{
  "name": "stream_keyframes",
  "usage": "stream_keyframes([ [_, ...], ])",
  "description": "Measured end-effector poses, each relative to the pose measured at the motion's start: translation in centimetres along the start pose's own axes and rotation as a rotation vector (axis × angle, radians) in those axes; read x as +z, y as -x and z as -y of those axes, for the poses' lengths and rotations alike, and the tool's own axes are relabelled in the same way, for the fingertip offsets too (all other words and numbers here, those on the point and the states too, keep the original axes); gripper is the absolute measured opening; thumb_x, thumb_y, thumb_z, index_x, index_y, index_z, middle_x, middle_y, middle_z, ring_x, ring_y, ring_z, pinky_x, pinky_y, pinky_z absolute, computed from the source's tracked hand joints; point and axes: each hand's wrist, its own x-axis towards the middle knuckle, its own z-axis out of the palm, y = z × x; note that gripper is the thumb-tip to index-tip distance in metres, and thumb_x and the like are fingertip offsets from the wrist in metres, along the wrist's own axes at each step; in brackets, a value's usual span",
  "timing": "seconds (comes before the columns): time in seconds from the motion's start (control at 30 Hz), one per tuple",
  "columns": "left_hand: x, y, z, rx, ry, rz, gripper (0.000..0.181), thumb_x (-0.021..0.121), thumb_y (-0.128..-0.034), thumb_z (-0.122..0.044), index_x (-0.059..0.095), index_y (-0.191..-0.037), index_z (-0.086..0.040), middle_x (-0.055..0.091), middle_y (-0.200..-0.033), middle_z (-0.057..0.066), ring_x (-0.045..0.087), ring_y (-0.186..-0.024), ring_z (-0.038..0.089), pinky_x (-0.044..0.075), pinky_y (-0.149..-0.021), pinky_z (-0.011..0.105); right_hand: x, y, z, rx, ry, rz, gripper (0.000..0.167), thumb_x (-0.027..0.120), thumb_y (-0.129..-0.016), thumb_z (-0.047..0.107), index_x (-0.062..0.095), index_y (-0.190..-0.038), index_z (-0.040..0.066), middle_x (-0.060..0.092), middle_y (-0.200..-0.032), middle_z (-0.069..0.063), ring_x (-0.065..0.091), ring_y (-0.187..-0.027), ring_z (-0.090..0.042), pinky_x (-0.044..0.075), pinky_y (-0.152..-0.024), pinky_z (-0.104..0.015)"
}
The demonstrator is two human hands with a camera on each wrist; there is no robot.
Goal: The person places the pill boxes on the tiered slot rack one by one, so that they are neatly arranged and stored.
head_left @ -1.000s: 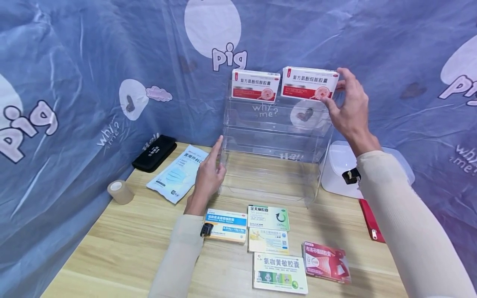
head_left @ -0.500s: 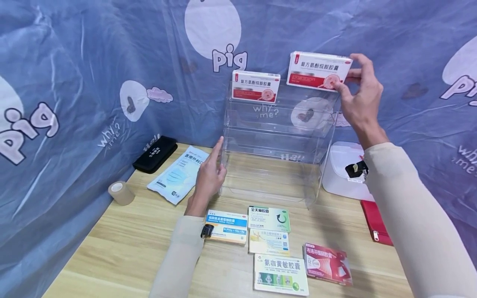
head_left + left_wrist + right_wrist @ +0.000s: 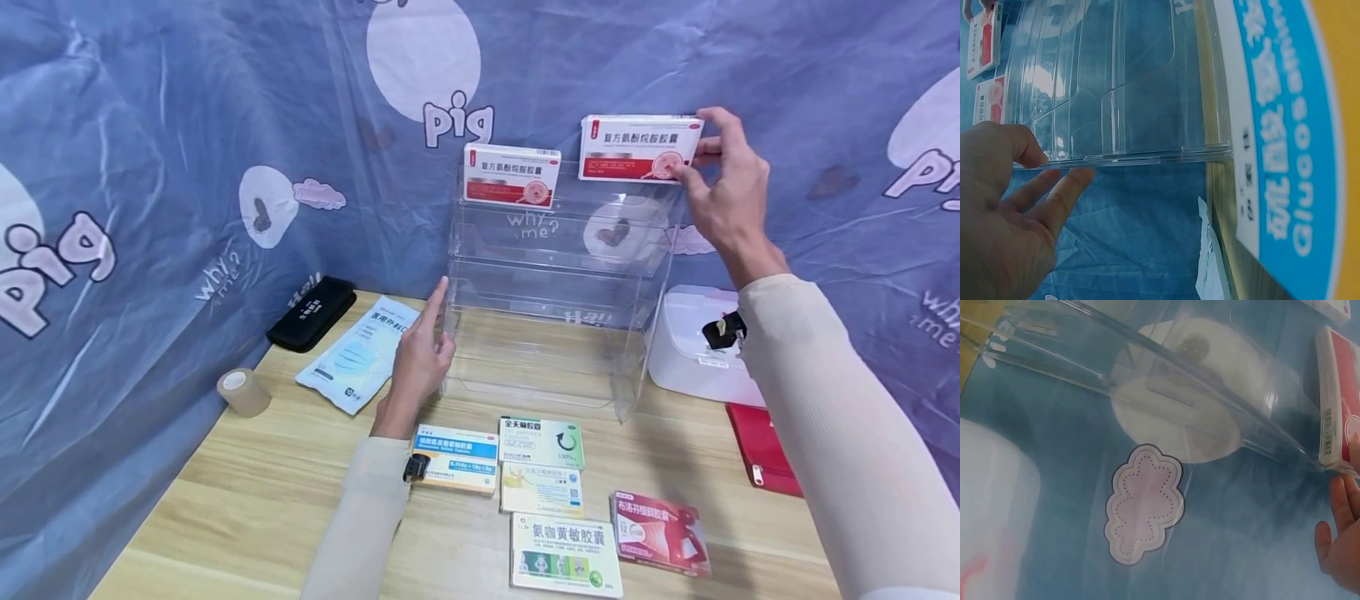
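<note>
My right hand (image 3: 727, 187) pinches a red-and-white capsule box (image 3: 637, 148) by its right end, at the top right of a clear plastic display rack (image 3: 555, 268). In the right wrist view the box (image 3: 1330, 409) is partly cut off at the frame edge. A matching capsule box (image 3: 512, 177) stands upright on the top tier at left. My left hand (image 3: 420, 358) holds the rack's left side panel. The left wrist view shows that hand (image 3: 1016, 200) with thumb on one face of the panel and fingers on the other.
Several medicine boxes lie in front: blue-white (image 3: 456, 460), green (image 3: 542, 442), pale yellow (image 3: 542, 489), white-green (image 3: 566, 554) and pink (image 3: 660, 533). At left are a tape roll (image 3: 243, 392), mask packet (image 3: 360, 354) and black case (image 3: 312, 313). A white bin (image 3: 690, 350) and red pouch (image 3: 765, 450) stand right.
My right hand has lifted the capsule box up and to the right, then lowered it slightly and levelled it. The left hand stays on the rack's side.
</note>
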Motion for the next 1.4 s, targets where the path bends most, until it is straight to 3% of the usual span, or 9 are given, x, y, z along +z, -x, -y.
stream_keyframes([
  [0.2, 0.0, 0.0, 0.0, 0.016, 0.002, -0.013, 0.097, 0.060, -0.0962, 0.011, 0.022, -0.173, -0.034, 0.045, -0.171, 0.009, 0.069, -0.130, 0.036, 0.056, -0.070, 0.036, -0.2, -0.4, -0.3, 0.006, -0.023, 0.024, 0.058, 0.073, -0.101, 0.020, 0.054, -0.149, 0.046, 0.076, -0.136, -0.011, 0.064, -0.103, 0.015, 0.038, -0.079, -0.012],
  [0.37, 0.0, 0.0, 0.0, 0.020, -0.003, -0.019, 0.095, 0.060, -0.0959, 0.011, 0.024, -0.173, -0.032, 0.045, -0.171, 0.010, 0.070, -0.126, 0.036, 0.055, -0.068, 0.034, -0.3, -0.6, -0.4, -0.018, -0.044, 0.060, 0.056, 0.075, -0.101, 0.024, 0.055, -0.149, 0.046, 0.075, -0.136, -0.016, 0.057, -0.096, 0.022, 0.043, -0.088, -0.013],
  [0.63, 0.0, 0.0, 0.1, 0.018, -0.003, -0.018, 0.094, 0.060, -0.0957, 0.011, 0.025, -0.173, -0.029, 0.044, -0.172, 0.008, 0.069, -0.131, 0.035, 0.053, -0.066, 0.031, -0.3, -0.6, 0.2, -0.089, -0.046, 0.095, 0.056, 0.075, -0.100, 0.018, 0.057, -0.152, 0.032, 0.075, -0.132, -0.023, 0.051, -0.089, 0.026, 0.041, -0.088, -0.013],
  [0.9, 0.1, 0.0, 0.2, 0.026, 0.000, -0.014, 0.095, 0.060, -0.0960, 0.011, 0.024, -0.173, -0.031, 0.044, -0.172, 0.007, 0.068, -0.133, 0.035, 0.054, -0.066, 0.031, -0.2, -0.8, 0.3, -0.107, 0.012, 0.093, 0.055, 0.074, -0.101, 0.017, 0.056, -0.153, 0.028, 0.076, -0.132, -0.019, 0.048, -0.089, 0.026, 0.042, -0.094, -0.019],
  [0.97, 0.1, 0.0, 0.3, 0.027, -0.002, -0.009, 0.096, 0.060, -0.0966, 0.011, 0.022, -0.173, -0.032, 0.044, -0.172, 0.007, 0.068, -0.134, 0.035, 0.053, -0.066, 0.031, -0.2, -0.8, 0.2, -0.108, 0.029, 0.092, 0.055, 0.073, -0.102, 0.016, 0.055, -0.153, 0.026, 0.077, -0.132, -0.018, 0.062, -0.099, 0.015, 0.044, -0.099, -0.025],
  [1.03, 0.1, 0.0, 0.4, 0.028, 0.000, -0.008, 0.096, 0.060, -0.0968, 0.010, 0.022, -0.173, -0.033, 0.044, -0.172, 0.007, 0.068, -0.134, 0.034, 0.053, -0.066, 0.030, -0.2, -0.9, 0.2, -0.109, 0.063, 0.100, 0.054, 0.071, -0.102, 0.015, 0.054, -0.153, 0.026, 0.077, -0.133, -0.017, 0.073, -0.109, -0.006, 0.045, -0.097, -0.028],
  [1.13, 0.1, 0.0, 0.4, 0.030, 0.004, -0.014, 0.096, 0.060, -0.0967, 0.010, 0.022, -0.173, -0.033, 0.044, -0.172, 0.007, 0.068, -0.134, 0.034, 0.053, -0.066, 0.030, 0.0, -1.0, -0.1, -0.105, 0.083, 0.148, 0.055, 0.069, -0.103, 0.013, 0.052, -0.154, 0.024, 0.075, -0.137, -0.018, 0.072, -0.121, -0.042, 0.049, -0.098, -0.036],
  [1.33, 0.1, -0.1, 0.4, 0.039, 0.000, -0.018, 0.095, 0.060, -0.0963, 0.011, 0.024, -0.173, -0.031, 0.044, -0.172, 0.007, 0.068, -0.133, 0.035, 0.052, -0.064, 0.029, 0.4, -0.7, -0.9, -0.085, 0.045, 0.210, 0.053, 0.064, -0.106, 0.016, 0.051, -0.156, 0.021, 0.070, -0.141, -0.025, 0.064, -0.132, -0.052, 0.045, -0.107, -0.064],
  [1.4, 0.1, -0.1, 0.4, 0.040, 0.002, -0.017, 0.094, 0.060, -0.0962, 0.011, 0.024, -0.173, -0.030, 0.044, -0.172, 0.007, 0.068, -0.133, 0.035, 0.052, -0.064, 0.029, 0.5, -0.6, -1.0, -0.088, 0.036, 0.205, 0.051, 0.065, -0.106, 0.017, 0.052, -0.156, 0.022, 0.070, -0.140, -0.025, 0.063, -0.133, -0.053, 0.045, -0.106, -0.065],
])
